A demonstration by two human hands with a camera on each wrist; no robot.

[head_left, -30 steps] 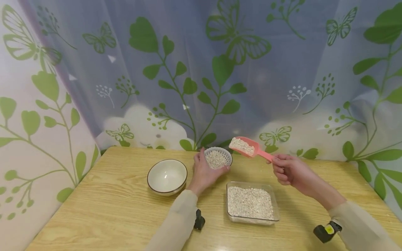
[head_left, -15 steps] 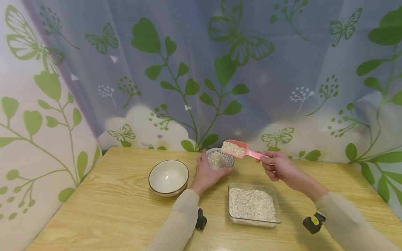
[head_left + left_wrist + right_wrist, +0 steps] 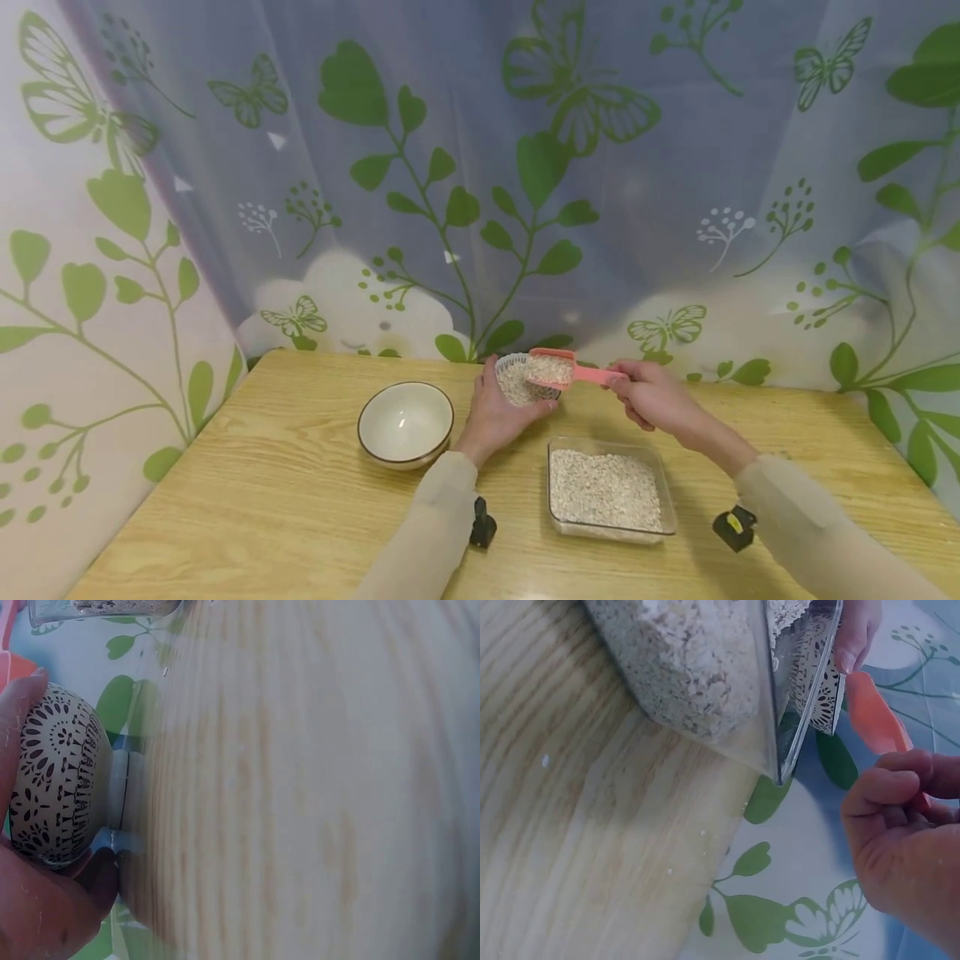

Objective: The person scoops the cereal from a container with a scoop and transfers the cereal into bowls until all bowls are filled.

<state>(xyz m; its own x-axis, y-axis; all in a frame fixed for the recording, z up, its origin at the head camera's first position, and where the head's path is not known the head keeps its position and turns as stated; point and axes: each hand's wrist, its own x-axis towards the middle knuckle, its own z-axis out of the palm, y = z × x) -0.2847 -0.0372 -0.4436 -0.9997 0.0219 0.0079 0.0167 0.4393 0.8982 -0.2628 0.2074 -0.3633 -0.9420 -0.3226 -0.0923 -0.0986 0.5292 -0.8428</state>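
My left hand holds a small bowl with a dark flower pattern outside, its fingers and thumb round the sides. Flaky oats lie in it. With my right hand I grip the handle of a pink scoop. The scoop bears a heap of oats and is tilted over the bowl's right side, overlapping the rim in the head view. In the right wrist view, the right fingers curl round the handle, and the scoop's outer side shows close to the left thumb.
A cream bowl with a brown rim stands left of my left hand. In front of the patterned bowl is a clear rectangular container of oats. The wooden table ends at a leaf-printed curtain.
My right hand has moved left with the scoop, from beside the patterned bowl to over it, and the scoop has come lower and tilted. The left hand stays on the bowl.
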